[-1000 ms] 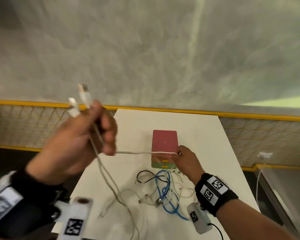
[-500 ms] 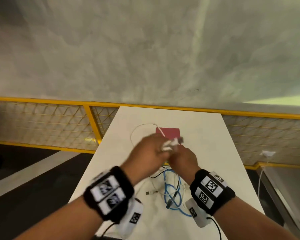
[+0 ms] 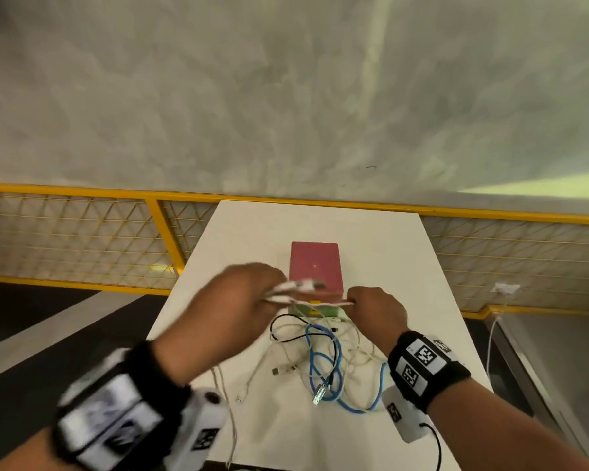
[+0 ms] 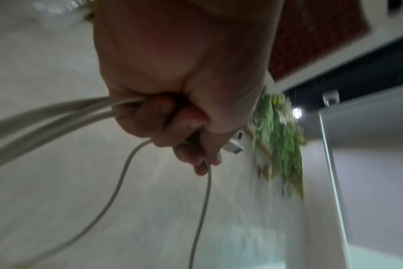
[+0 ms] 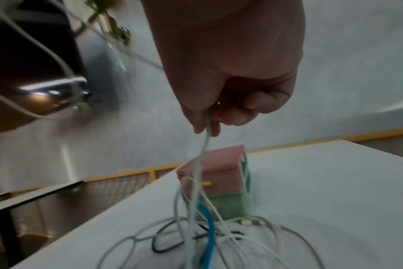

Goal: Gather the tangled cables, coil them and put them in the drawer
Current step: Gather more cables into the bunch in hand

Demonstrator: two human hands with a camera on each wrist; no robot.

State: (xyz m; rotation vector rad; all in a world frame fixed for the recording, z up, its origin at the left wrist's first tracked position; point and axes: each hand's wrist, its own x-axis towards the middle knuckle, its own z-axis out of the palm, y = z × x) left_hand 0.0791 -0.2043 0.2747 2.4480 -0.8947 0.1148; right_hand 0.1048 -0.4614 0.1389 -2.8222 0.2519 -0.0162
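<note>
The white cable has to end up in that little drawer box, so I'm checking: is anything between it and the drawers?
Nothing solid. The white cable stretches between the left hand and right hand right before the drawer box, whose drawers look closed.

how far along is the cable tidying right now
Early. Nothing looks stowed yet. In hand: the left hand grips a white cable, the right hand pinching its run. Left: the blue cable, black cable and the rest lie tangled before the drawer box.
</note>
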